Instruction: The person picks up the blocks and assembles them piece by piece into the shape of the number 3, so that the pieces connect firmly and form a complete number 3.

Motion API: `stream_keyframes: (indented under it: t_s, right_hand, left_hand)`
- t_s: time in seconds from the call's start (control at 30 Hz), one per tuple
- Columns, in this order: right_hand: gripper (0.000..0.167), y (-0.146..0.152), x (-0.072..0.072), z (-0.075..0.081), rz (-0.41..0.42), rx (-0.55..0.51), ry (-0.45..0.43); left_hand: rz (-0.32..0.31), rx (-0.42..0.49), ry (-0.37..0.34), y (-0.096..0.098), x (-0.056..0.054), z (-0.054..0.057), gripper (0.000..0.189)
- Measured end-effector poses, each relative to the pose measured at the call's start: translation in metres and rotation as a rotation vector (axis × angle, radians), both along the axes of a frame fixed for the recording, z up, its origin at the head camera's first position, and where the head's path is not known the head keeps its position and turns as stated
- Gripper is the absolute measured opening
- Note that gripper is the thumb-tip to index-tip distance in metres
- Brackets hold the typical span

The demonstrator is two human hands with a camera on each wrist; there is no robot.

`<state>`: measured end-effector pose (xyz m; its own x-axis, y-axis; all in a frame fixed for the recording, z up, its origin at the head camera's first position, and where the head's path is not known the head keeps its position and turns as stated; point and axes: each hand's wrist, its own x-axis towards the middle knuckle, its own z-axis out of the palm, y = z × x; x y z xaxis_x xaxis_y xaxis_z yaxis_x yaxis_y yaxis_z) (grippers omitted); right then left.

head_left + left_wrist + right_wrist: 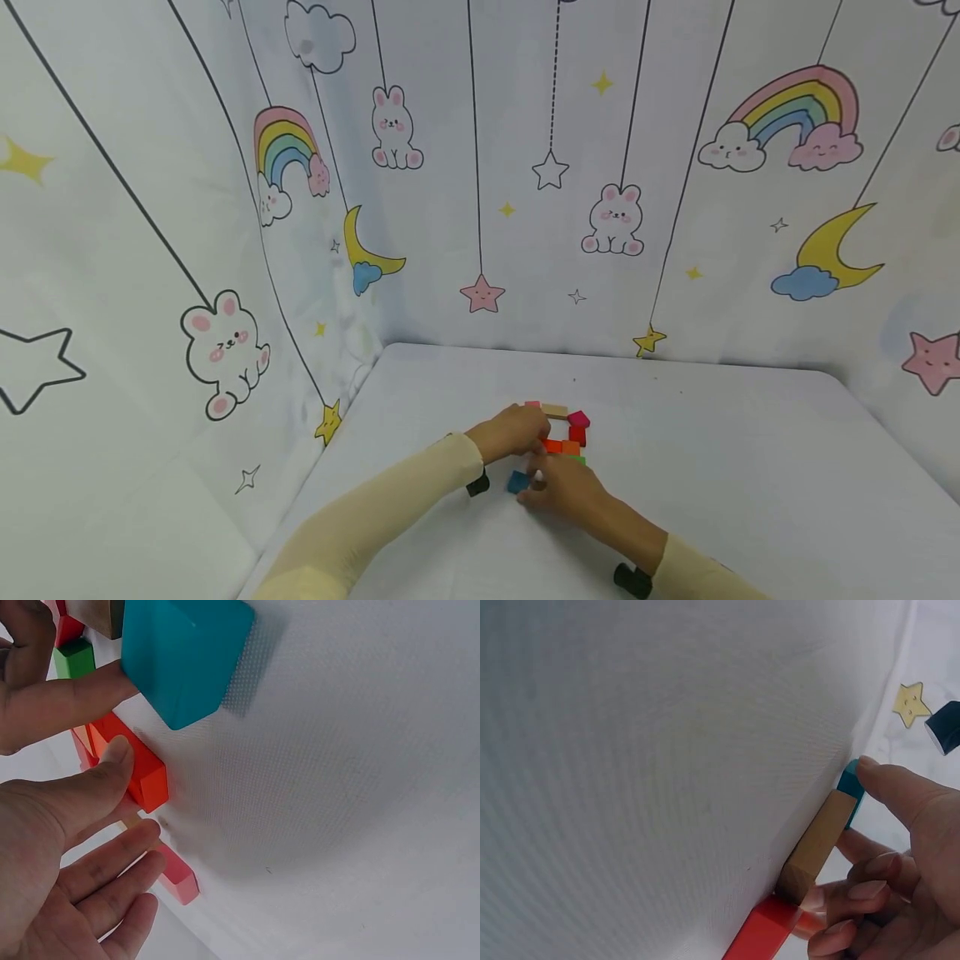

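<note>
My left hand (513, 432) pinches a red-orange block (146, 776) between thumb and index finger, while its other fingers stay loosely bent. Just nearer, my right hand (566, 492) grips a teal block (184, 660) between thumb and a finger, at the near left of the block arrangement. The right wrist view shows the thumb on one side of that teal block (851, 780), with a wooden block (817, 840) and a red block (757, 930) in a row beside it. An orange block (571, 448) and a green block (75, 658) lie close to the red-orange one.
On the white table (720, 483), a tan block (555, 411), a crimson block (578, 418) and a red block (577, 436) form the far and right sides of the arrangement. A pink block (178, 877) lies past the left fingers. A patterned cloth wall (540, 242) stands behind.
</note>
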<state>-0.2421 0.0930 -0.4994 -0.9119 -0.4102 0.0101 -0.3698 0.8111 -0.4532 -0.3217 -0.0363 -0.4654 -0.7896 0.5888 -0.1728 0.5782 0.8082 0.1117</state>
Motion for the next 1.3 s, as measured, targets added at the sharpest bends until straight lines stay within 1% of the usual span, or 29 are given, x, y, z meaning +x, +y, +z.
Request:
stream_keyframes:
  t_s: [0.17, 0.27, 0.53, 0.77, 0.9, 1.07, 1.3]
  right_hand:
    - [0.035, 0.0021, 0.0005, 0.0001, 0.002, -0.006, 0.001]
    - [0.035, 0.0034, 0.0009, 0.0011, 0.001, -0.011, -0.012]
    - [0.033, 0.0048, 0.0023, 0.0038, 0.006, -0.004, -0.026]
    - [0.033, 0.0040, 0.0019, 0.0030, 0.019, 0.000, -0.015]
    - [0.034, 0.0047, 0.0028, 0.0039, 0.027, 0.003, 0.015]
    - [0.036, 0.0062, 0.0035, 0.0035, 0.037, 0.005, 0.034]
    - [0.036, 0.0081, 0.0057, 0.0031, 0.051, -0.004, 0.043]
  left_hand:
    - [-0.007, -0.001, 0.002, 0.0008, -0.0009, -0.0011, 0.014]
    - [-0.001, 0.011, -0.009, 0.0007, -0.0015, -0.0020, 0.014]
    - [0.004, 0.020, 0.001, 0.0003, -0.0007, -0.0022, 0.014]
    - [0.038, 0.041, -0.043, 0.0001, -0.0012, -0.0035, 0.012]
    - [0.017, 0.045, -0.027, -0.0012, -0.0012, -0.0021, 0.013]
    - [0.001, 0.025, -0.001, -0.0013, -0.0016, -0.0022, 0.016]
    - [0.005, 0.025, -0.014, -0.0002, -0.0026, -0.0053, 0.015]
